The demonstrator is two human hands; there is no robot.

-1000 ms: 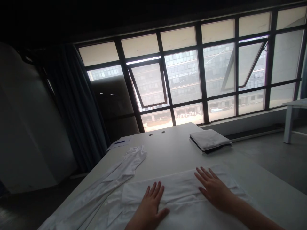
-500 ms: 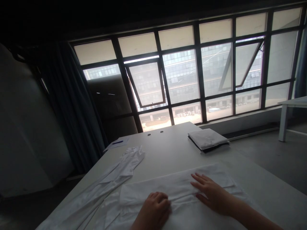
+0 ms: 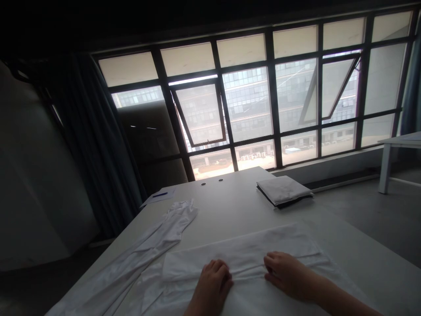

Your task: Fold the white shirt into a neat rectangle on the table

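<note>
Cloth (image 3: 248, 283) lay well back from the table (image 3: 226, 210)'s far edge, left hand (image 3: 213, 281) and right hand (image 3: 289, 274) curled closed on its fold, probably to keep the crease straight.

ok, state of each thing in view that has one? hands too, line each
Near cloth: white, folded over, creased
Left cloth: white, rumpled, stretched lengthwise on table
Left hand: fingers curled, on near cloth
Right hand: fingers curled, on near cloth
Fabric stack: folded, lying flat
Left window sash: tilted open
Right window sash: tilted open
Left curtain: hanging in folds
Pen: lying on paper
</note>
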